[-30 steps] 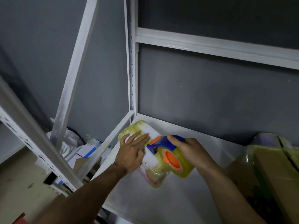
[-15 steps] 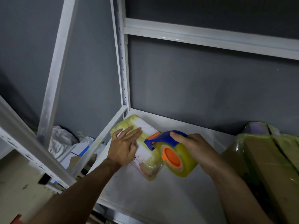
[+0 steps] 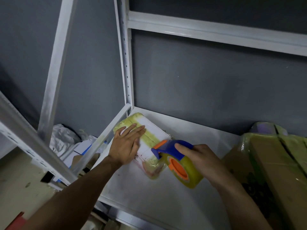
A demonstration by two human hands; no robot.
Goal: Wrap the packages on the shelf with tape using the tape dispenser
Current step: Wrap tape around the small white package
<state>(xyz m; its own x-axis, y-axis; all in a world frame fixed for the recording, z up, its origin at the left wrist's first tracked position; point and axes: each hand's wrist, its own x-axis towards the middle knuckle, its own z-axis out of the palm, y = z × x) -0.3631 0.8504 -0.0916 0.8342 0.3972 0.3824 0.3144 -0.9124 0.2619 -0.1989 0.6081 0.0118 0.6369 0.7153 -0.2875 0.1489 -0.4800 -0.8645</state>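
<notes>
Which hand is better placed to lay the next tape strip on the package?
Right. The right hand grips the tape dispenser at the package edge; the left hand presses flat on it.

The package [image 3: 154,130] lies on the shelf [image 3: 166,188], in its rear left corner, just before the upright post [image 3: 127,63]. The left hand [image 3: 126,143] rests flat on the package's left part. The tape dispenser [image 3: 176,156], held by the right hand [image 3: 199,160], touches the package's right near edge. Larger boxes [image 3: 274,163] stand well right of the package. Bags and cartons [image 3: 79,146] lie left of it, below the shelf.

White shelf [image 3: 191,138] bears 1 taped package [image 3: 152,128] at left, apparently 2 wrapped boxes [image 3: 265,155] right.
</notes>
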